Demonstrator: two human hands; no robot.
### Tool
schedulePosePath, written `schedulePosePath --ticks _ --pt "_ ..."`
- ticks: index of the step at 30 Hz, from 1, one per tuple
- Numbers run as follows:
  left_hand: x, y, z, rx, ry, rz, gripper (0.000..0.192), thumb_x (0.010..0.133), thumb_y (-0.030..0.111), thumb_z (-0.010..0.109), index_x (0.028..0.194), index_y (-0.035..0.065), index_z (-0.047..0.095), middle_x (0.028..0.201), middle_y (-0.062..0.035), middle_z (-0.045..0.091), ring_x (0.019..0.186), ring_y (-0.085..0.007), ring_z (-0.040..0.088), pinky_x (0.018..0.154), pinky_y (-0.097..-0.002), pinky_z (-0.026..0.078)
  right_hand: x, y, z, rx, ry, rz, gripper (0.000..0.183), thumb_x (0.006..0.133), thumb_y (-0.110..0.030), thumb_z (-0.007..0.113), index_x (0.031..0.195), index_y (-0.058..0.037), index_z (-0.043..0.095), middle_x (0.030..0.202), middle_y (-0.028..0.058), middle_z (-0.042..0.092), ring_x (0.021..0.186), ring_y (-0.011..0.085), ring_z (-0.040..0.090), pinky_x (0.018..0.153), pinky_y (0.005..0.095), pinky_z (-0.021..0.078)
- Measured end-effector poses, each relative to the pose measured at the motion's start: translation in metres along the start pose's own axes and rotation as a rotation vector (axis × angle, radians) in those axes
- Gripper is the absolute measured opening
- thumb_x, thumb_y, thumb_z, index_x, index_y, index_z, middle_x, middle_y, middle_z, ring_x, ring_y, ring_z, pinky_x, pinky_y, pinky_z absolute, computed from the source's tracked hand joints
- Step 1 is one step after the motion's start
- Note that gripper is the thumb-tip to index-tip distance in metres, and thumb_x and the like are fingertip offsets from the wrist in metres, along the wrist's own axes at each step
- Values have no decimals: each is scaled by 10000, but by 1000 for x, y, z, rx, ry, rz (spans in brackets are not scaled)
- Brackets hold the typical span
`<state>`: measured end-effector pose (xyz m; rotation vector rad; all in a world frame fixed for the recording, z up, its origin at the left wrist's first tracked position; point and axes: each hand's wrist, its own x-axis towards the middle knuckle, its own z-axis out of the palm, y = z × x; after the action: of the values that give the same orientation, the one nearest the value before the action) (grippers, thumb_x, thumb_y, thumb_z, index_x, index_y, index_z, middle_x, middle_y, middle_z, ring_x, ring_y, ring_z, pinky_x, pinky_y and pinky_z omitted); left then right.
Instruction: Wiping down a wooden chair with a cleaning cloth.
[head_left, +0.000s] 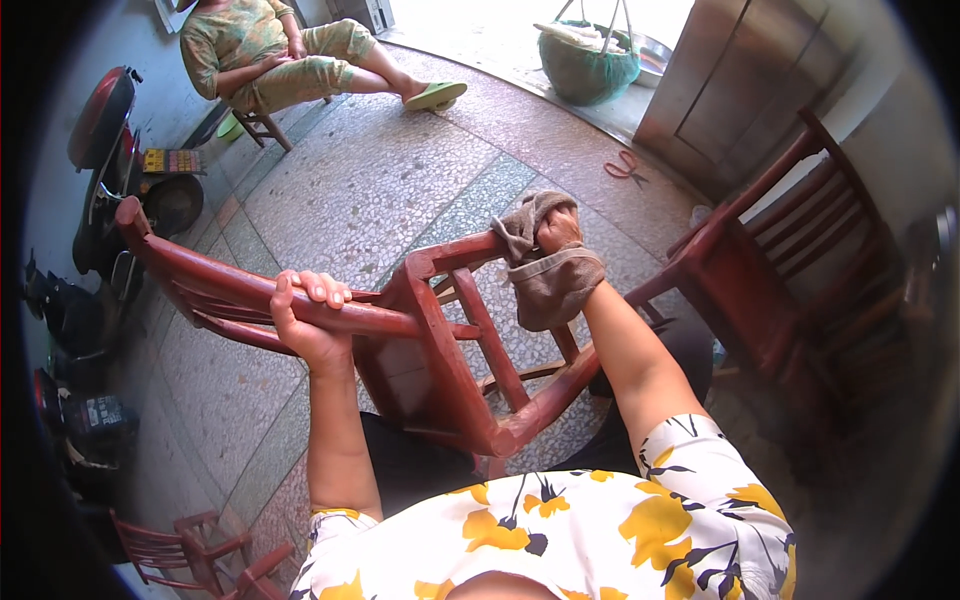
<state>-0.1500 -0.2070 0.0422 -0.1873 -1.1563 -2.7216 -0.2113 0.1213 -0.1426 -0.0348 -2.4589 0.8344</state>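
Observation:
A red-brown wooden chair (405, 379) lies tipped over in front of me, its slatted back pointing left and its legs to the right. My left hand (311, 315) is wrapped around the upper post of the chair back. With my right hand (559, 226) I grip a brown-grey cloth (555, 289) against the end of the upper leg. Part of the cloth hangs down over my wrist and hides that leg end.
Another wooden chair (757, 300) stands at the right. Red-handled scissors (622, 166) lie on the terrazzo floor (337, 187). A seated person (255, 60) is at the upper left, near a motor scooter (105, 172). A netted basket (585, 71) is by the doorway. Small chairs (191, 551) sit lower left.

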Motion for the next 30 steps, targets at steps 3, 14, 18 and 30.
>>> schedulePosePath --ticks 3,14,18,30 --pt "4 -3 -3 -19 4 8 174 879 289 543 790 146 501 599 -2 487 522 -139 469 573 -325 422 -1 18 4 -96 131 162 298 841 -181 463 1040 -58 648 1109 202 608 1070 433 489 1025 488 308" --pt "8 -7 -2 3 154 59 210 888 310 540 788 140 465 601 3 446 518 -116 438 550 -285 404 -22 -32 -8 -272 5 347 332 836 -218 507 1069 17 543 1089 226 494 1057 397 449 893 490 395" --pt "10 -2 -11 -3 195 68 203 884 306 538 790 142 467 602 3 450 515 -116 437 543 -283 402 -51 -66 -14 -93 -77 242 298 749 -37 506 1045 1 505 1025 219 501 980 388 492 854 471 423" --pt "19 2 -32 -61 129 -17 228 887 340 550 836 125 494 602 -1 465 500 -112 448 511 -259 396 -45 -58 -134 1159 -230 886 356 697 20 515 1052 -5 514 925 160 592 783 258 607 763 387 515"
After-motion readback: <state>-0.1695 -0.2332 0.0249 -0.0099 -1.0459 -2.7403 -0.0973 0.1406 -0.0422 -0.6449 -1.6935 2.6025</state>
